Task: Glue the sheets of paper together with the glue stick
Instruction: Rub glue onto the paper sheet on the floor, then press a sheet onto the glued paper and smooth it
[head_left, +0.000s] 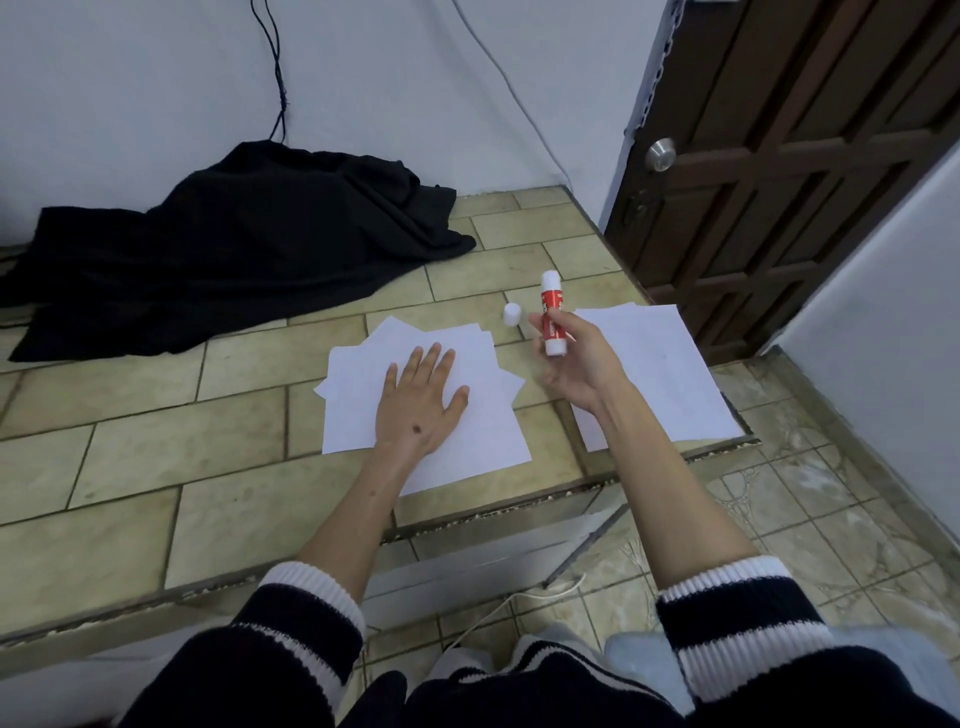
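A fanned pile of white paper sheets (483, 431) lies on the tiled platform, and my left hand (423, 400) rests flat on top of it with fingers spread. My right hand (576, 358) hovers to the right of that pile, holding a red-and-white glue stick (550, 314) roughly upright and uncapped. The stick's white cap (511, 314) stands on the tiles just left of it, beyond the pile. A second stack of white sheets (670, 364) lies further right, partly hidden behind my right hand and forearm.
A black cloth (228, 249) is heaped at the back left against the wall. The platform's edge (519, 512) drops to a lower patterned floor in front. A dark wooden door (779, 171) stands at the right; cables hang on the wall.
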